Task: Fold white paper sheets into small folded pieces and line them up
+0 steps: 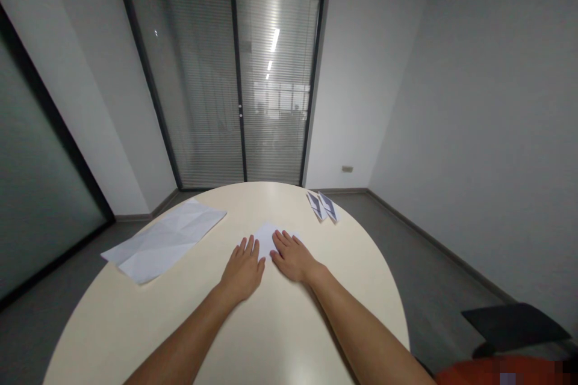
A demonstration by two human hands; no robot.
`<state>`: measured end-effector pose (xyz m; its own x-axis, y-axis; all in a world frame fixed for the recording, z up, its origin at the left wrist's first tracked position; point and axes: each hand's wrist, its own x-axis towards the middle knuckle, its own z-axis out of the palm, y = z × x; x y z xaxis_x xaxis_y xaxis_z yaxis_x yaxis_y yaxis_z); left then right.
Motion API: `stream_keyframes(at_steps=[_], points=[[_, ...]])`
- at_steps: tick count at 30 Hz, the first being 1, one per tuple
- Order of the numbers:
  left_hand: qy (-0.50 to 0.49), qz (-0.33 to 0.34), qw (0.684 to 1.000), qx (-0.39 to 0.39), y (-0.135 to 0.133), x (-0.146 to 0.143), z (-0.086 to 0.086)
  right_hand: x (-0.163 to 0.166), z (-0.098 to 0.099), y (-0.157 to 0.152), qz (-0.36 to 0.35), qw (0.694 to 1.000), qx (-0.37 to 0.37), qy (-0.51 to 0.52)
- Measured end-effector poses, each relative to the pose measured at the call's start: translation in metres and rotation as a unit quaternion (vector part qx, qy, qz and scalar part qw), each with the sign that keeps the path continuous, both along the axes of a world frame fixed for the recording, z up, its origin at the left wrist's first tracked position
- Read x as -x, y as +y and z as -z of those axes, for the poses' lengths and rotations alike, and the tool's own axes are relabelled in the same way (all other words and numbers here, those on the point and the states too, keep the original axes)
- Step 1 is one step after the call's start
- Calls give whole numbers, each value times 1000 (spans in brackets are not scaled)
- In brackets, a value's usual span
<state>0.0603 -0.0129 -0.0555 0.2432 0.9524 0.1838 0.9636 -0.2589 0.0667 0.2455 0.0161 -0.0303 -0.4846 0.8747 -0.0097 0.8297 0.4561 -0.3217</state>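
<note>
A small white sheet of paper (265,236) lies on the round cream table (271,325), partly covered by both hands. My left hand (244,267) rests palm down at the paper's left edge, fingers stretched out. On the right part of the same sheet, my right hand (292,255) lies flat with its fingers extended, hiding much of it. Neither hand grips anything.
A large creased sheet of paper (167,240) spreads over the table's left side, one corner at the edge. Two folded paper pieces (322,207) sit near the far right edge. A black chair (515,325) stands at lower right.
</note>
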Motion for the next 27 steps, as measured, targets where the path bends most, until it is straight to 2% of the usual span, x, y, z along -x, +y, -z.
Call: stream_keyframes(at_steps=[6,9,12,15,20,23,25,27], points=[[12,-6,1000,7,-3,-2,-7,-16,1,9,56,998,1,-20],[4,2,1000,-18,-5,-1,-11,-14,2,8,69,997,-11,-25],[-24,90,995,-41,-5,0,-12,-12,2,6,69,997,-19,-25],[-43,166,985,-22,-4,3,-11,-11,-2,3,73,996,-35,-27],[-53,139,989,-18,-2,6,-12,-5,-18,-3,78,988,-128,-44],[-77,135,988,-20,-1,9,-13,1,-30,-6,102,982,-149,-54],[-97,146,984,-21,1,12,-14,3,-33,-6,123,979,-156,-48],[-116,173,978,-24,1,15,-16,3,-31,-5,102,980,-169,-17]])
